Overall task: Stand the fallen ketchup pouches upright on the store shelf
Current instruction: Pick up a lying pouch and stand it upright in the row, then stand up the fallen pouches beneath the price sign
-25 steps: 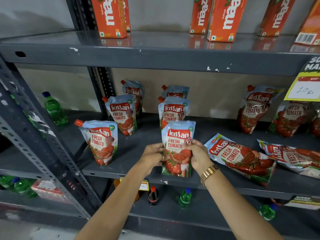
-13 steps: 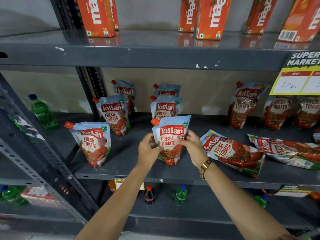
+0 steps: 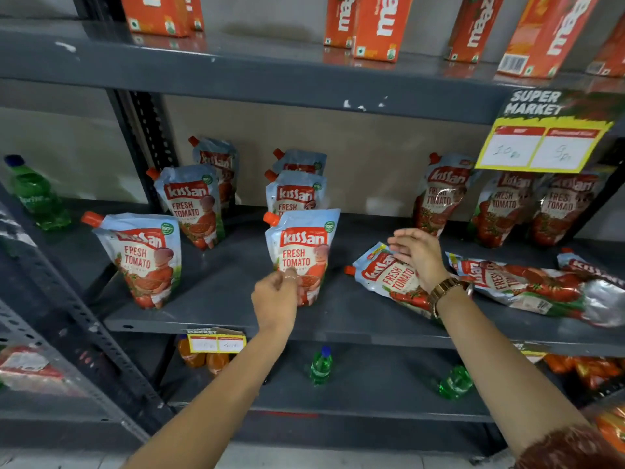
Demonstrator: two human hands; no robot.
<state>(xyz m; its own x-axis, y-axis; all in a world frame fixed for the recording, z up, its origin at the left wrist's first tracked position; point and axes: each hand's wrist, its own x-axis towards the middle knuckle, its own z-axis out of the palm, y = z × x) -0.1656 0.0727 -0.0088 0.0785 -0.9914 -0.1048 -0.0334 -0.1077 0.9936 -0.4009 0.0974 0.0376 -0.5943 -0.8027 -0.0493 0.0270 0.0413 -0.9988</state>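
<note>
Head view: blue-and-red plastic ketchup pouch with orange spout [image 3: 302,255], upright, mid-front of grey metal shelf [image 3: 216,292]. Left hand [image 3: 275,297] just before its lower edge, grip loosely curled, holding nothing. Fallen ketchup pouch [image 3: 389,277] flat to the right; right hand [image 3: 417,253] over it, grip open, contact unclear. Second fallen pouch [image 3: 527,287] beyond. Gold wristwatch [image 3: 443,291] on right wrist.

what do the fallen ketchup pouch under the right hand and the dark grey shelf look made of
Fallen red-and-white ketchup pouch: likely flexible plastic film, glossy; it creases and catches glare. Dark grey shelf: probably painted metal, matte; white chips show in the paint of the shelf above.
</note>
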